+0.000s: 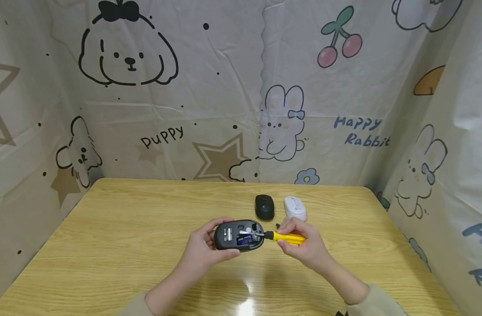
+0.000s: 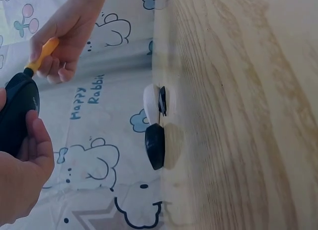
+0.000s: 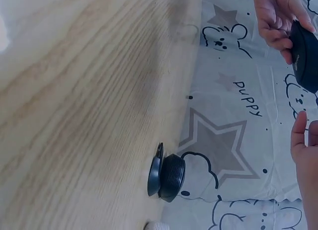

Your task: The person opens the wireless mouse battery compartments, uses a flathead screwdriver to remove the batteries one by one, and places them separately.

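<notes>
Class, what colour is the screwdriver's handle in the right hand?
Yellow: the screwdriver's handle in the right hand shows best in the head view.

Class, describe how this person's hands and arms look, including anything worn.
The left hand and right hand are bare, with no gloves or rings visible. The left sleeve and right sleeve are pale greyish beige and look plain, leaving the wrists uncovered.

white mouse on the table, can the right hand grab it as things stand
Probably not yet: the right hand holds a screwdriver. The white mouse sits just beyond, so setting the screwdriver down would likely free the way.
</notes>
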The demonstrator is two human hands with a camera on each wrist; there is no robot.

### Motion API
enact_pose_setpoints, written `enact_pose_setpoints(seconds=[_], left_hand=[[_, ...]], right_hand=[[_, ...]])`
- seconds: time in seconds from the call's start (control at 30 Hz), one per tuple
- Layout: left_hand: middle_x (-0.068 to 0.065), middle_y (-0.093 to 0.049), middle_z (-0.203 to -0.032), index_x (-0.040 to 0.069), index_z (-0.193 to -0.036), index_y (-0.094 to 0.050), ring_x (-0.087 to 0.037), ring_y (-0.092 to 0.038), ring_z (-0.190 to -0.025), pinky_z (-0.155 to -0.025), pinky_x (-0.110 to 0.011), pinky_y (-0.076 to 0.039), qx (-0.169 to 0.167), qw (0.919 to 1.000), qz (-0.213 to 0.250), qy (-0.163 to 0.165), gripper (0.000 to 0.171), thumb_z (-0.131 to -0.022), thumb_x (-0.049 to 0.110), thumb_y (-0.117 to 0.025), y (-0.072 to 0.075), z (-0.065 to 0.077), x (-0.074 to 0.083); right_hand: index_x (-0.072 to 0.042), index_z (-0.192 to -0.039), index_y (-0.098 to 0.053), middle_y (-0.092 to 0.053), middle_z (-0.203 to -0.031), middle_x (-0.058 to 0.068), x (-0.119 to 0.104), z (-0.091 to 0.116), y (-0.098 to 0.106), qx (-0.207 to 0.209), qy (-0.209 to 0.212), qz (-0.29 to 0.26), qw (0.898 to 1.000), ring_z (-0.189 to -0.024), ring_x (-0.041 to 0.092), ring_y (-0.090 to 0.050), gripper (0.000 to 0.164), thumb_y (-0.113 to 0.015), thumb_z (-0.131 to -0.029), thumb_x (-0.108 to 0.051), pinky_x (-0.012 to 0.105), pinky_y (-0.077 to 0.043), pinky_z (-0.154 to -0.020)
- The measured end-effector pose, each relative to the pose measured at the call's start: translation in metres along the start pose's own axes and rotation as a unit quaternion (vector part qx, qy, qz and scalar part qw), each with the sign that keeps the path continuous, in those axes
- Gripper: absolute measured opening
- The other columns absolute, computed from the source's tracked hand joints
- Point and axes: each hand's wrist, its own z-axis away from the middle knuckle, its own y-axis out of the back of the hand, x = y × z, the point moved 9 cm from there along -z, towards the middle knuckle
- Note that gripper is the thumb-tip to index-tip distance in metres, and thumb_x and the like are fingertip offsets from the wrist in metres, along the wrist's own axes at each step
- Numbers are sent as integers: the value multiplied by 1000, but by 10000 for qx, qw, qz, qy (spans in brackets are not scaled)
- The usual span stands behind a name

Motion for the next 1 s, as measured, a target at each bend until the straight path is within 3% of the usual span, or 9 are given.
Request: enact_pose_setpoints(seconds=[0.23,0.47,0.6,0.77,1.0], left_hand=[[-21,-59,-121,11,-127,-56,-25,-64,-95,-78,-30,-56,27,10000,30,59,69,-64,4,-84,0,0,0],[-18,-59,-122,12,-127,-56,-23,-63,-95,-79,-27,-55,27,10000,-67,58,69,-64,4,-84,2,-1,-2],[-17,-60,-121,11,-128,-55,-23,-62,-96,-80,-25,-54,-13,9999,-169,27,70,-65,6,-84,1,-1,-3],[-15,-61,-120,14,-127,-54,-22,-62,-98,-81,-25,-54,-52,9998,-189,12,70,-64,6,-85,1,-2,-5],[-12,-61,-120,18,-127,-55,-23,-62,-97,-81,-26,-54,9,9994,-324,74,72,-62,9,-86,3,-3,-5]], right_hand=[[-5,-90,-63,-63,-85,9,1,-3,1,-143,-395,412,9983,-73,7,-57,31,-71,-70,16,21,-53,-55],[-6,-89,-63,-67,-85,7,-21,-13,-3,-279,-490,864,9947,-72,5,-57,27,-74,-70,10,22,-53,-58],[-5,-88,-62,-66,-84,6,-23,-13,-3,-274,-430,1002,9937,-71,6,-57,27,-74,-70,11,22,-53,-58],[-9,-91,-62,-65,-87,4,-8,-9,2,-195,-316,1238,9916,-75,8,-58,30,-76,-70,8,22,-54,-60],[-19,-92,-64,-66,-93,-6,6,-4,11,-208,-475,1316,9899,-84,8,-60,29,-78,-74,-2,21,-54,-72]])
